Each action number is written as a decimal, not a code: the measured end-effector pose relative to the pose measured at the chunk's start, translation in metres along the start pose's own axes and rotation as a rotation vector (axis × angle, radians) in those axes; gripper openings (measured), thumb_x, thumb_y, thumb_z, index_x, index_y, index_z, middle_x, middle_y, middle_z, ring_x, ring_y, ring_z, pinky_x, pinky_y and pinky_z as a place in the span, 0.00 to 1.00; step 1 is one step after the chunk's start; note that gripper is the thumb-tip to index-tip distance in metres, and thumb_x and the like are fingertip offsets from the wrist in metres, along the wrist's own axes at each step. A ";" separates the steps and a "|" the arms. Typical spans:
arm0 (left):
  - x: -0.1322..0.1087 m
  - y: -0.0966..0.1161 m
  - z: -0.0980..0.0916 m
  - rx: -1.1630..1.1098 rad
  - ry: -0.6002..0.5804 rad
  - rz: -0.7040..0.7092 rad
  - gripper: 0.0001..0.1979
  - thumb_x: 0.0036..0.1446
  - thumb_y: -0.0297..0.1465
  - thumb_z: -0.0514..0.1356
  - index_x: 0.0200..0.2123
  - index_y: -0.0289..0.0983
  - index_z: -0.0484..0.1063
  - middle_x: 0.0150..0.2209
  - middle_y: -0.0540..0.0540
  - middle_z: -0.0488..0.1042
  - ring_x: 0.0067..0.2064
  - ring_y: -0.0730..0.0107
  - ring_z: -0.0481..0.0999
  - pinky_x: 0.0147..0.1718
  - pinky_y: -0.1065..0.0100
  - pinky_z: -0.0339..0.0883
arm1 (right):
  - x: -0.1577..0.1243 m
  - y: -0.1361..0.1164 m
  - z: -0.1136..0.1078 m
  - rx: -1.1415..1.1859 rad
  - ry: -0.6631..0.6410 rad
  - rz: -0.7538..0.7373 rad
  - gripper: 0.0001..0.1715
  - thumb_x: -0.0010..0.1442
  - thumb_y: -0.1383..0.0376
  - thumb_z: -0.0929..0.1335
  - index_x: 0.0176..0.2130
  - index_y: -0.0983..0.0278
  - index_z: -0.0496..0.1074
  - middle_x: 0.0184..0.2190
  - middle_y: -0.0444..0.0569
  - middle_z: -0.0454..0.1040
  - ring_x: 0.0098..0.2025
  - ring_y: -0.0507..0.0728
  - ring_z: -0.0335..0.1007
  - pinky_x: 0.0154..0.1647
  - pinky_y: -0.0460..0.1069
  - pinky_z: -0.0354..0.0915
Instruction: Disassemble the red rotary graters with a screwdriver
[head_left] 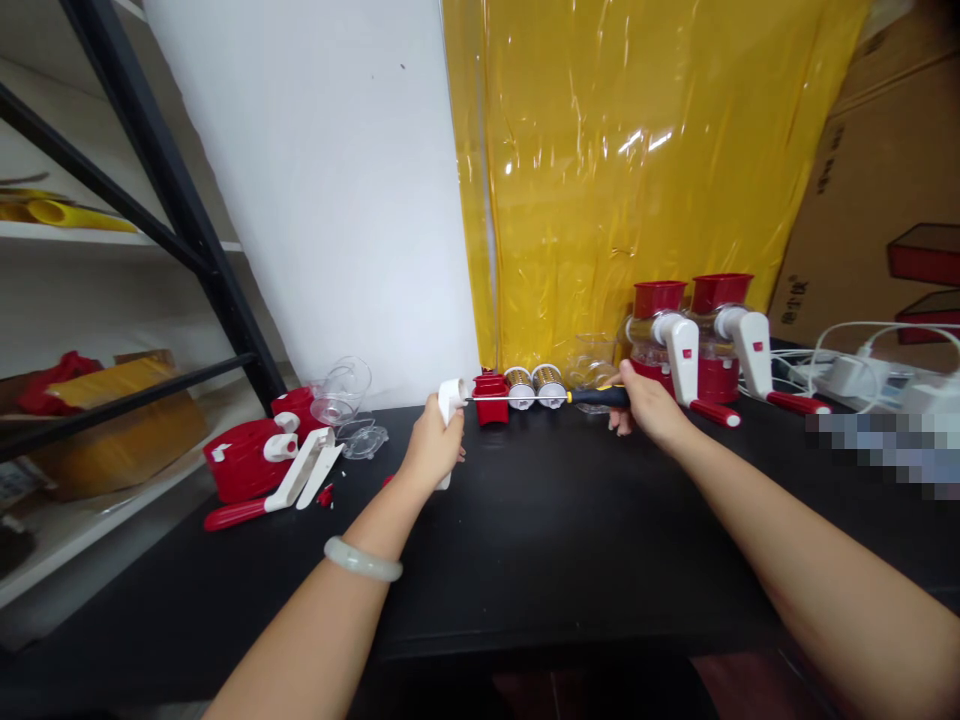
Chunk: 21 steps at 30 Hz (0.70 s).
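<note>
My left hand (433, 445) is closed around a white plastic crank handle (450, 398) and holds it upright over the black table (525, 540). My right hand (651, 408) grips a screwdriver (596, 396) by its black and yellow handle. The metal shaft runs level to the left and its tip meets the top of the white handle. A pale bracelet (362, 560) sits on my left wrist.
Two assembled red and white grinders (679, 335) stand at the back right beside a white power strip with cables (855, 375). Loose red, white and clear parts (277, 455) lie at the left. Two metal drums (534, 385) and a small red piece (491, 395) sit against the yellow sheet.
</note>
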<state>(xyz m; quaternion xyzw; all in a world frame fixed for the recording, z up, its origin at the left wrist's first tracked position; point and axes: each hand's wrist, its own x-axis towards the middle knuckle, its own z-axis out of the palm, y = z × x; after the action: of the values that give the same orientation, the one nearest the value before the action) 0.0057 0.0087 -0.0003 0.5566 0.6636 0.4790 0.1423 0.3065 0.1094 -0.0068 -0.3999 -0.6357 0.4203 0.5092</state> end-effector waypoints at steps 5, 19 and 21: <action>0.001 0.002 -0.002 0.011 0.015 0.005 0.06 0.61 0.33 0.54 0.40 0.40 0.59 0.26 0.54 0.68 0.18 0.74 0.72 0.16 0.74 0.67 | 0.003 0.007 0.002 0.043 0.007 -0.092 0.26 0.55 0.41 0.69 0.34 0.60 0.66 0.15 0.39 0.65 0.15 0.50 0.58 0.17 0.45 0.54; -0.001 0.006 -0.001 -0.011 0.014 -0.003 0.07 0.60 0.34 0.55 0.40 0.40 0.59 0.26 0.54 0.68 0.18 0.75 0.72 0.17 0.74 0.67 | 0.000 -0.004 0.004 0.451 0.002 -0.007 0.22 0.52 0.46 0.71 0.38 0.58 0.68 0.28 0.43 0.70 0.24 0.52 0.67 0.24 0.48 0.67; -0.001 0.005 -0.001 -0.008 0.003 -0.004 0.07 0.60 0.34 0.55 0.40 0.40 0.59 0.25 0.54 0.68 0.18 0.75 0.72 0.17 0.74 0.68 | 0.003 -0.001 0.003 0.339 0.031 0.051 0.31 0.57 0.36 0.63 0.35 0.60 0.68 0.21 0.44 0.68 0.18 0.53 0.63 0.18 0.49 0.63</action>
<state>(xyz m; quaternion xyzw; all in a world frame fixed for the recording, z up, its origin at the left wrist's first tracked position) 0.0090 0.0071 0.0039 0.5540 0.6631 0.4822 0.1444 0.3031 0.1114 -0.0057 -0.3306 -0.5373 0.5280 0.5685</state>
